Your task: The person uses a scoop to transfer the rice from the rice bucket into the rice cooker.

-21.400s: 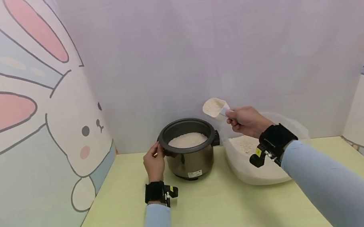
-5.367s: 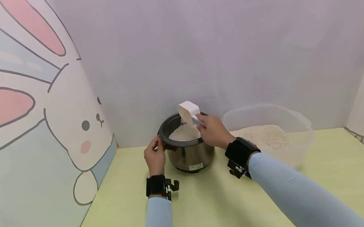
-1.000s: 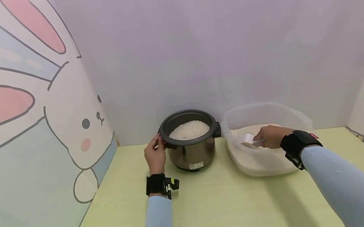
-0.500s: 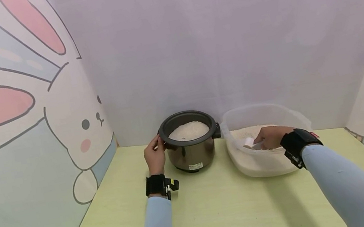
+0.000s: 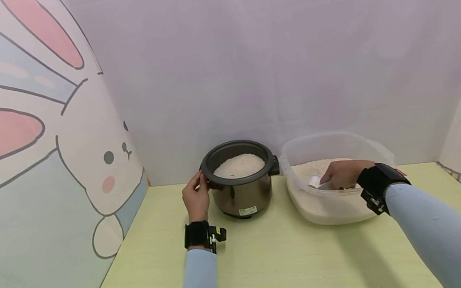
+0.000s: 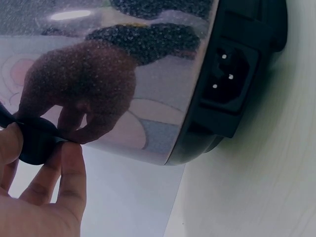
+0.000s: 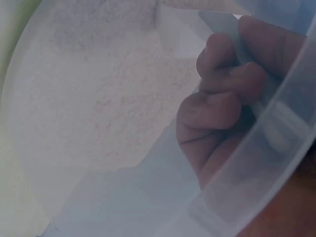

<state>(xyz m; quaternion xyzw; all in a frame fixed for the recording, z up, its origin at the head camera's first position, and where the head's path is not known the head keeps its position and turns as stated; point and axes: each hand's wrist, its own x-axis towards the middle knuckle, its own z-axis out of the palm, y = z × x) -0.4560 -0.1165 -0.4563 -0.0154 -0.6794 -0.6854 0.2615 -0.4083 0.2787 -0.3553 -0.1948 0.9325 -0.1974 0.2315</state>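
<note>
A dark rice cooker (image 5: 243, 198) without a lid stands at the back of the table, with white rice (image 5: 239, 165) heaped inside. My left hand (image 5: 197, 200) pinches its black side handle (image 6: 37, 143), thumb on one side and fingers on the other. To the right sits a translucent plastic bin (image 5: 328, 145) partly filled with rice (image 7: 113, 98). Inside the bin my right hand (image 5: 344, 174) grips the handle of a white measuring scoop (image 7: 182, 34). The scoop's cup is down at the rice, partly covered by the hand in the head view.
The pale yellow-green table (image 5: 271, 270) runs up to a plain fabric backdrop (image 5: 279, 53). Cartoon rabbit panels (image 5: 92, 173) flank it. In the left wrist view, a power socket (image 6: 227, 74) shows low on the cooker's side.
Over the last second the scoop has sunk lower into the rice in the bin. Earlier it was tipped over the cooker, whose rice now stands higher. The left hand has kept its hold.
</note>
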